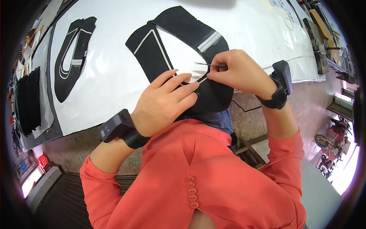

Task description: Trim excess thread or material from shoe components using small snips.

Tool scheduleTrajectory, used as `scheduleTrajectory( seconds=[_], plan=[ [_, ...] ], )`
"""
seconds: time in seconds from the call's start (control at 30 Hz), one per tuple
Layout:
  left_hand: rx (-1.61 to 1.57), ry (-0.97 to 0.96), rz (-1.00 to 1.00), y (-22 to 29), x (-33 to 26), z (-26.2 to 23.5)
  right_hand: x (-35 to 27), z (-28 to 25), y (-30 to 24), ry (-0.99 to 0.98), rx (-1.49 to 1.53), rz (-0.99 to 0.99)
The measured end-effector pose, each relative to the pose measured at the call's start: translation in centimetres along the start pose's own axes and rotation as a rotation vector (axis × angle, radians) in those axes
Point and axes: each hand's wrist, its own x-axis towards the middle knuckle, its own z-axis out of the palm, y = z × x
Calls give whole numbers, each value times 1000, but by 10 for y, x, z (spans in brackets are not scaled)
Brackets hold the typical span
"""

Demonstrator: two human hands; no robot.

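Note:
Before me a large black curved piece point(217, 91) of fabric-like material lies at the table's near edge, its lower part hanging toward my lap. White strips follow its inner edge, and a pale band crosses its right arm. My left hand point(164, 100) lies flat on it, fingers spread and fingertips close to the inner edge. Across from it, my right hand point(238, 72) is closed on a slim pointed metal tool point(207, 65), whose kind I cannot make out. Its tip points left over the piece's opening. The right fingertips meet the edge beside a white strip point(203, 80).
Another black piece with white lines point(68, 78) lies at the left on the white-covered table point(110, 76). Farther left is a stack of black strips point(28, 101). A dark block with a metal rod point(316, 45) stands at the right edge. A cable point(248, 110) hangs below the table.

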Motion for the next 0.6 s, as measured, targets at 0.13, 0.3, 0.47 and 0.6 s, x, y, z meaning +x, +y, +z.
scheduleTrajectory(
  seconds=[0.13, 0.3, 0.47, 0.6],
  plan=[
    [21, -3, -11, 2, 0, 4, 1, 2, 2, 21, 1, -32],
    [34, 10, -18, 4, 5, 8, 2, -1, 0, 2, -38, -38],
    [33, 19, -56, 11, 13, 10, 4, -7, 13, 5, -10, -136],
    [50, 30, -56, 12, 19, 14, 7, -6, 13, 14, -63, -149]
  ],
)
